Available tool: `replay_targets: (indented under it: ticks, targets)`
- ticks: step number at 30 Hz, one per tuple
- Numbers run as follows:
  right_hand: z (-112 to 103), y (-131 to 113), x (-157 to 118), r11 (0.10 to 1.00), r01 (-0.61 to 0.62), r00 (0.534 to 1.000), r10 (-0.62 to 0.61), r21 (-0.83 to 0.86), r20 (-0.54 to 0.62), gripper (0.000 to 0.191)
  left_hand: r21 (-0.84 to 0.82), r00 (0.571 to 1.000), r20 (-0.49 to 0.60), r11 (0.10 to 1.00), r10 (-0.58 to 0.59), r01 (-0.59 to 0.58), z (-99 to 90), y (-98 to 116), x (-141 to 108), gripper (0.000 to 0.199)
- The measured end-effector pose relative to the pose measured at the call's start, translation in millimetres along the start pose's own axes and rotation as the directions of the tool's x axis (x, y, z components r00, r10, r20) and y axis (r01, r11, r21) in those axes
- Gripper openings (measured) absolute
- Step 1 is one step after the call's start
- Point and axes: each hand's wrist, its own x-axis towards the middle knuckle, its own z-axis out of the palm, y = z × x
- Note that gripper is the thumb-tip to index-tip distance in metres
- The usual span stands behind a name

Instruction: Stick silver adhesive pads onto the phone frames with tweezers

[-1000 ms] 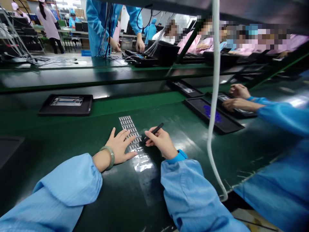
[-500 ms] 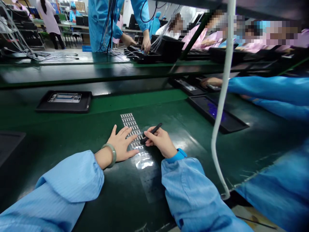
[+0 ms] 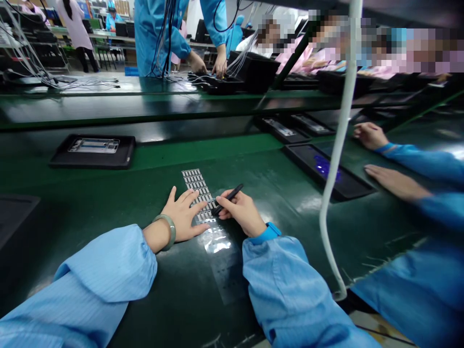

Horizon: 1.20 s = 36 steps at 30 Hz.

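Note:
My left hand (image 3: 184, 217) lies flat with fingers spread, its fingertips over the left edge of a sheet of small grey-and-black stickers (image 3: 195, 180). The sheet is set in rows on a clear film strip (image 3: 226, 270), whose bare part runs toward me across the green mat. My right hand (image 3: 241, 212) pinches a slim black pen-like tool (image 3: 231, 197). The tool slants down to the left, and its lower end is at the sheet's right edge. Whether a sticker is on that tip, I cannot make out.
A black tray (image 3: 92, 162) with a phone frame is at the back left. Another black tray (image 3: 351, 186) holding purple-blue film is on the right. A white cable (image 3: 335, 159) hangs down near a co-worker's hands (image 3: 395, 181). More trays (image 3: 282, 130) stand behind.
My hands and the black tool stay almost in place. The co-worker's hands on the right have drawn back from the rear trays toward the right.

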Motion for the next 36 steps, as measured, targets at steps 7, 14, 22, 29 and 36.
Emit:
replay_targets:
  ticks: [7,14,22,29,36]
  targets:
    - [-2.9,-8.4,-1.3,0.982,-0.077,0.995,0.065,0.175,0.073,0.025,-0.031,1.000,-0.006,1.000,-0.003,0.003,-0.9,1.1,-0.5,0.062]
    - [-1.5,-9.2,-1.7,0.953,-0.089,0.993,0.063,0.289,0.098,0.029,-0.109,1.000,-0.027,0.994,-0.003,0.000,0.7,0.2,0.0,0.065]
    - [12.2,-10.0,-10.6,0.922,0.040,0.994,-0.075,0.386,0.077,0.034,-0.630,0.956,-0.258,0.774,-0.139,-0.057,-0.9,1.5,-0.5,0.014]
    - [22.2,-7.8,-17.2,0.922,0.145,0.981,-0.181,0.358,0.070,0.030,-0.714,0.944,-0.273,0.696,-0.184,-0.071,-4.4,-0.9,0.2,0.014]
    - [24.4,-6.0,-20.4,0.925,0.287,0.955,-0.298,0.251,0.006,0.027,-0.722,0.938,-0.268,0.690,-0.222,-0.042,0.5,-2.9,2.3,0.012]
